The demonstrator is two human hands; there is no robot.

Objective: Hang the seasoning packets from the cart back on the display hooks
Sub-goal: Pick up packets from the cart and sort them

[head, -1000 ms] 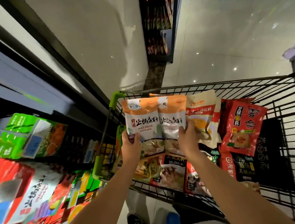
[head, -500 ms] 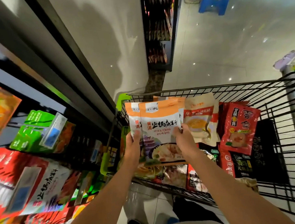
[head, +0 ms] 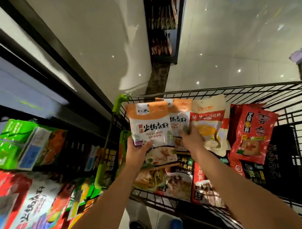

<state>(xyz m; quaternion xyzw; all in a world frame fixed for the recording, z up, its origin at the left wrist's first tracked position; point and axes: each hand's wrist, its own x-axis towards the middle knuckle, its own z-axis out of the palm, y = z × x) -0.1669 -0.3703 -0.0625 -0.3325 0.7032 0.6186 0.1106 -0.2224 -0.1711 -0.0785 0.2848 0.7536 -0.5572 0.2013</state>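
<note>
A: Left grip [head: 138, 152]?
B: Curled round the lower left edge of an orange-and-white seasoning packet [head: 150, 130], thumb across the front, holding it upright above the cart [head: 253, 90].
A: Right grip [head: 191, 138]?
B: Blurred. Reaching onto a second orange-and-white packet [head: 180, 119], just behind and right of the first; fingers spread over its front. Cannot tell whether pinching it or only touching.
A: Further out?
B: Beside those, a cream packet [head: 209, 120] standing in the cart, then a red packet [head: 253, 133] leaning to its right. More packets lying flat beneath both forearms. Left of the cart, display shelves [head: 28, 145] crowded with green boxes and red packs, blurred.
</note>
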